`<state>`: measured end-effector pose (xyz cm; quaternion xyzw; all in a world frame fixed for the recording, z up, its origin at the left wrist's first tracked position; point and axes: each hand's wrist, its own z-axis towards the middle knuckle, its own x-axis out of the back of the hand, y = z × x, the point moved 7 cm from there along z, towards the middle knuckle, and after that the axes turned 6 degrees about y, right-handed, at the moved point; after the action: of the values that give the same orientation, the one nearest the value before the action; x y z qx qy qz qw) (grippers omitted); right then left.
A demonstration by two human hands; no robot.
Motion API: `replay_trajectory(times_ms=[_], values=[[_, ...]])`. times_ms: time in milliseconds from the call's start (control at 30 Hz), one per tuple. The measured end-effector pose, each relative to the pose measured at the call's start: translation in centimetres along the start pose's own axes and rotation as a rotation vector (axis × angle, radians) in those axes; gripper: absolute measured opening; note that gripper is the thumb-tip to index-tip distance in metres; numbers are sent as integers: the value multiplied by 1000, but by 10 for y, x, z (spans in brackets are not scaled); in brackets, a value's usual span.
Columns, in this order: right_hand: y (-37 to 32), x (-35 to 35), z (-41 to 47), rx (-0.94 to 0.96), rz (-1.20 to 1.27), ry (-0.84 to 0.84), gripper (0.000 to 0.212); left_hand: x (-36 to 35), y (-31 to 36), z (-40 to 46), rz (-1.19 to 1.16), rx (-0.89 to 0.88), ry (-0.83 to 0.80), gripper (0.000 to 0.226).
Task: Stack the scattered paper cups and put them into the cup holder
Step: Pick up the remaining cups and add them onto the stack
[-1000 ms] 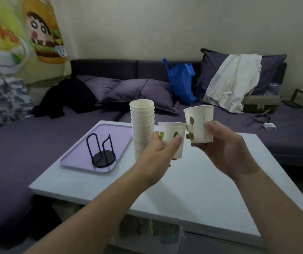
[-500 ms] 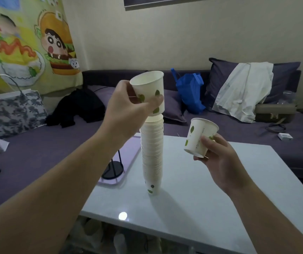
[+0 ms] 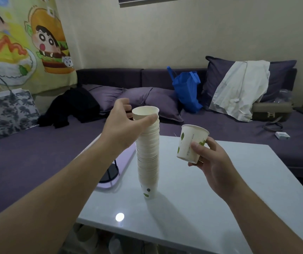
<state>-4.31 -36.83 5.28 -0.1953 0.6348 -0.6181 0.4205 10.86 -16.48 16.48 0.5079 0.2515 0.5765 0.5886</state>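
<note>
So on the glossy white table [image 3: 211,195] there's a tall stack of nested white paper cups [image 3: 148,156] standing upright, with the left hand [image 3: 123,129] at the top, fingers curled round the uppermost cup's rim. The black wire cup holder [image 3: 110,173] sits just left of it on a lilac tray [image 3: 123,162], mostly hidden behind the arm. The right hand [image 3: 214,162] pinches a single leaf-print paper cup [image 3: 190,143], tilted. Looks like stacking's still going; next that loose cup needs dropping squarely in on top.
</note>
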Motion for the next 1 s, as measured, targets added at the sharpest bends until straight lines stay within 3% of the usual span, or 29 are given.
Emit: replay_trajectory(times_ms=[67, 233, 533, 667, 867, 1000], values=[[-1, -3, -2, 8, -18, 5, 61, -2, 4, 1, 19, -34, -10, 88], [-17, -16, -6, 101, -68, 32, 67, -17, -7, -2, 61, -42, -45, 47], [-101, -75, 11, 483, -58, 75, 65, -20, -17, -9, -9, -36, -58, 52], [-113, -115, 26, 538, -149, 30, 67, -21, -20, -10, -76, -16, -83, 49], [-91, -128, 35, 489, -233, -20, 67, -19, -21, -10, -187, -49, -140, 23], [-97, -125, 40, 502, -193, 29, 67, -17, -19, -12, -160, -62, -147, 47]])
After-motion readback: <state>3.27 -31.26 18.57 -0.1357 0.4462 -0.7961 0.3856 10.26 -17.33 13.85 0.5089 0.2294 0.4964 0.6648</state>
